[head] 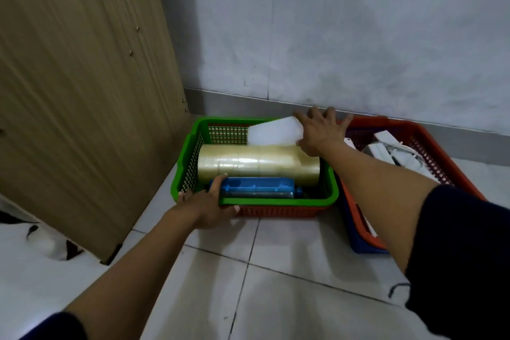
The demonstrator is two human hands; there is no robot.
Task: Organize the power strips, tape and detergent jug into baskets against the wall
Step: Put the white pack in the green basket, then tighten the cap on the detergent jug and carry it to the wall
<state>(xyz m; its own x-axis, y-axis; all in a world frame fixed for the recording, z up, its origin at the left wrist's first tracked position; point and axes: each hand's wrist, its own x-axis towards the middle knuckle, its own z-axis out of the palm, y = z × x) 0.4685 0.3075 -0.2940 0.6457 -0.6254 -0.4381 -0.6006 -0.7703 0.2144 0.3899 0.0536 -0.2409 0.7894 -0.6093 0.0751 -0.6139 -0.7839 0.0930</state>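
Observation:
A green basket (pixel 278 202) nested in a red one stands on the floor near the wall. Inside it lie a stack of clear tape rolls (pixel 256 164), a blue object (pixel 256 188) at the front, and a white jug (pixel 271 131) at the back. My left hand (pixel 207 205) grips the basket's front left rim, thumb inside. My right hand (pixel 321 128) rests on the white jug's right end, fingers spread. To the right, an orange-red basket (pixel 458 146) nested in a blue one holds white power strips (pixel 392 153) with cords.
A wooden panel (pixel 82 91) leans at the left, close to the green basket. The grey wall (pixel 358 36) with its skirting runs behind both baskets. A black cord end (pixel 397 288) lies on the pale tiled floor at the right.

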